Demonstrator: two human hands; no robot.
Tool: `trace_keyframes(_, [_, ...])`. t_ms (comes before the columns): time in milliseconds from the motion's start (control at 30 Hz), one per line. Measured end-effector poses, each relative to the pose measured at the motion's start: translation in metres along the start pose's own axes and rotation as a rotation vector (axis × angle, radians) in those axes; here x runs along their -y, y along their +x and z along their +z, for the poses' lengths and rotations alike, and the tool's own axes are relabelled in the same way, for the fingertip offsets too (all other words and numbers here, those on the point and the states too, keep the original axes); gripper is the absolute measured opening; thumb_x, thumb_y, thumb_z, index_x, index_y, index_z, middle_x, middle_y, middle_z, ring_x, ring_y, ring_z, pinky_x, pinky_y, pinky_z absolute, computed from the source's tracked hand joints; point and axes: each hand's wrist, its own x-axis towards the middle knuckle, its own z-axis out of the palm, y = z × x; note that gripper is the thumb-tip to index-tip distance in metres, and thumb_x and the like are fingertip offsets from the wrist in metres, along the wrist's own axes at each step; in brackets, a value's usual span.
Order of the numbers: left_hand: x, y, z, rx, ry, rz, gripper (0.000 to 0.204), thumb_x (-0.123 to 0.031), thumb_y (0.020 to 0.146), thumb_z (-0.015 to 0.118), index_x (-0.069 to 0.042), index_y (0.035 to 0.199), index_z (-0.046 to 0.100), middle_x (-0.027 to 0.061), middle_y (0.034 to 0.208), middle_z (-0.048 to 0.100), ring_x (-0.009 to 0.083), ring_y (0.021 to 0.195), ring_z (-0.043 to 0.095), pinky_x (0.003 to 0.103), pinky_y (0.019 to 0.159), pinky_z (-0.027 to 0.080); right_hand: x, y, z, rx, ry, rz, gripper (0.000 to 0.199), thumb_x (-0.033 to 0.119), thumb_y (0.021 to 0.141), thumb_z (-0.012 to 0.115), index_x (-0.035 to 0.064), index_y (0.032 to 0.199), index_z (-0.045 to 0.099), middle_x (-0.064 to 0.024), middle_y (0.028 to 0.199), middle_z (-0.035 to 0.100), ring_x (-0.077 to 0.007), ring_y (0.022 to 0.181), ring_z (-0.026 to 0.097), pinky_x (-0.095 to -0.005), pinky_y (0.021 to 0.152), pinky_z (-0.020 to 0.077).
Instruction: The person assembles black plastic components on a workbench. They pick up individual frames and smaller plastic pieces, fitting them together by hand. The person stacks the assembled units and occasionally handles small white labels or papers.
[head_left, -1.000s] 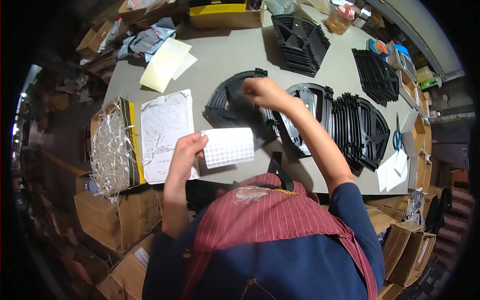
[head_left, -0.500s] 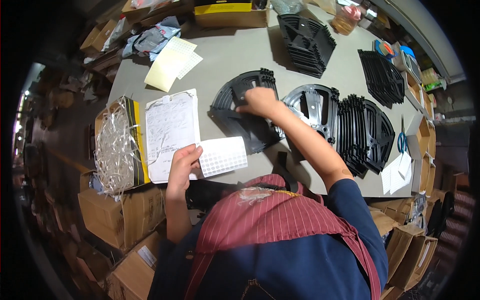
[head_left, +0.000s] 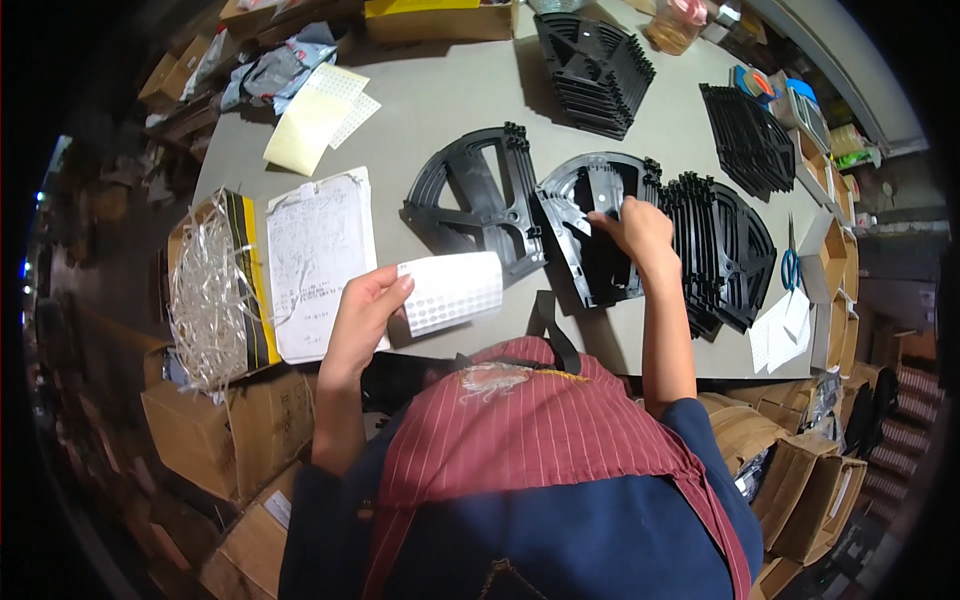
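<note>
My left hand (head_left: 368, 312) pinches a white sheet of small round stickers (head_left: 452, 292) by its left edge, above the table's near edge. My right hand (head_left: 645, 238) is closed with thumb and fingers on a black fan-shaped plastic frame (head_left: 600, 175), which has curved slots and toothed lugs along its edge. To the left of it lies another black fan-shaped frame (head_left: 478, 190), untouched. Close on the right stands a row of several similar frames (head_left: 735, 240), nested together. The parts under my right fingers are partly hidden.
Further stacks of black frames sit at the back (head_left: 595, 75) and far right (head_left: 748, 140). A written paper pad (head_left: 322, 265) and a box of clear plastic strips (head_left: 212, 290) are at left. Yellowish sheets (head_left: 310, 120) lie behind. Blue-handled scissors (head_left: 790, 265) rest near the right edge.
My right hand has moved right, from the left frame to the middle one. The left frame is now uncovered. My left hand still holds the sticker sheet. The whole view has shifted slightly.
</note>
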Motion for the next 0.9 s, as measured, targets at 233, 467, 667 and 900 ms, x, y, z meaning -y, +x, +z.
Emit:
trace_keyframes(233, [-0.028,0.007,0.039,0.205,-0.021,-0.029,0.030,-0.023,0.104,0.057,0.003,0.113,0.069,0.0007,0.089,0.069,0.0063,0.078,0.059,0.022,0.073,0.046,0.113,-0.053,-0.076,-0.172,0.698,-0.754,0.024,0.014,0.088,0.072,0.0025,0.108,0.064,-0.0127,0.100,0.067,-0.0327,0.092,0.065,-0.0414,0.083,0.0521])
trace_keyframes(467, [-0.027,0.000,0.036,0.173,-0.052,-0.021,0.024,-0.012,0.096,0.053,0.005,0.105,0.068,0.0038,0.090,0.070,0.0100,0.077,0.063,0.024,0.068,0.051,0.156,-0.063,-0.071,-0.376,0.537,-1.068,0.026,0.011,0.073,0.072,0.0088,0.096,0.061,-0.0084,0.090,0.057,-0.0280,0.084,0.059,-0.0375,0.078,0.0480])
trace_keyframes(667, [-0.002,0.006,0.010,0.116,-0.139,-0.098,0.030,-0.020,0.102,0.055,0.005,0.112,0.069,0.0087,0.092,0.072,0.0132,0.075,0.067,0.025,0.067,0.053,0.164,-0.009,-0.045,-0.155,0.814,-0.896,0.009,0.011,0.080,0.067,0.0060,0.087,0.065,-0.0119,0.083,0.063,-0.0340,0.080,0.062,-0.0435,0.072,0.0504])
trace_keyframes(900, [0.009,0.000,0.006,0.056,-0.140,-0.124,0.027,-0.019,0.102,0.057,0.004,0.106,0.070,0.0061,0.086,0.072,0.0088,0.069,0.065,0.020,0.064,0.048,0.166,0.097,0.043,-0.010,0.405,-0.553,0.025,0.027,0.079,0.073,0.0036,0.088,0.073,-0.0187,0.086,0.072,-0.0366,0.085,0.070,-0.0447,0.075,0.0555])
